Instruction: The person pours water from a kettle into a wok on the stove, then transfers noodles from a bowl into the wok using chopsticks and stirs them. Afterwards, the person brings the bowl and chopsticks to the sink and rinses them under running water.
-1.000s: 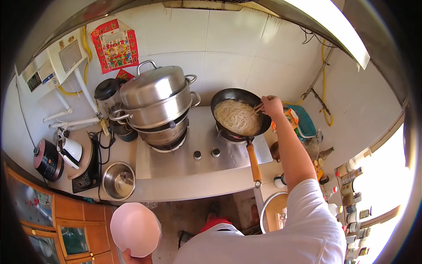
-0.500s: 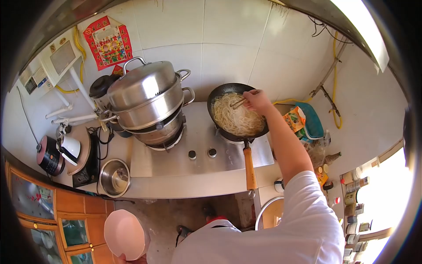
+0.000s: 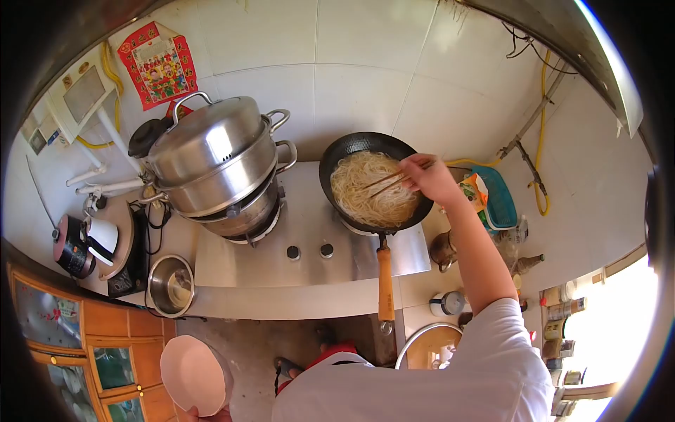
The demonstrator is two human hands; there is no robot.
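Observation:
My right hand (image 3: pixel 427 177) is closed round a pair of chopsticks (image 3: pixel 386 184), above the right side of a black wok (image 3: pixel 346 145). The chopstick tips reach the pale noodles (image 3: pixel 365 193) that fill the wok. The wok sits on the right burner, its wooden handle (image 3: pixel 385 281) pointing toward me. At the lower left, my left hand (image 3: pixel 208 415) grips the near rim of a pink bowl (image 3: pixel 193 373), tilted so that its inside shows no food.
A large steel steamer (image 3: pixel 214 158) stands on the left burner of the stove (image 3: pixel 316 271). Left of it are a steel bowl (image 3: pixel 171 285), a white kettle (image 3: pixel 103 239) and a dark cooker (image 3: pixel 72 246). A teal basket (image 3: pixel 499 200) and jars (image 3: pixel 447 304) are at the right.
My right hand has moved back toward the wok's right side, with the chopsticks now angled down to the left. The view has shifted slightly; my left hand still holds the pink bowl.

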